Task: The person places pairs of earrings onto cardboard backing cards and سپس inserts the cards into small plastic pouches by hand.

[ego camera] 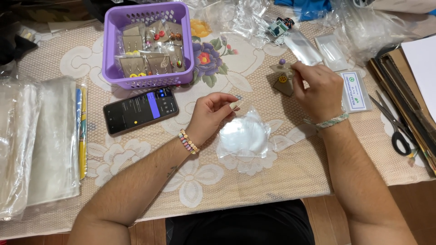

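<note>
Nearby: purple basket (110,59), phone (140,110), scissors (394,127); right hand (318,88) pinching earring card (282,78).

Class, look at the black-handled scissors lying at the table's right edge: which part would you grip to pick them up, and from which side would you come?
Grip the scissors by the black handle loop, which lies nearest the person; the blades point away. Come from above on the near side, probably with the right hand, which is closer.

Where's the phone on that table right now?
In the head view the dark phone lies face up on the lace tablecloth, left of centre, just below the purple basket and left of the person's left hand.
</note>
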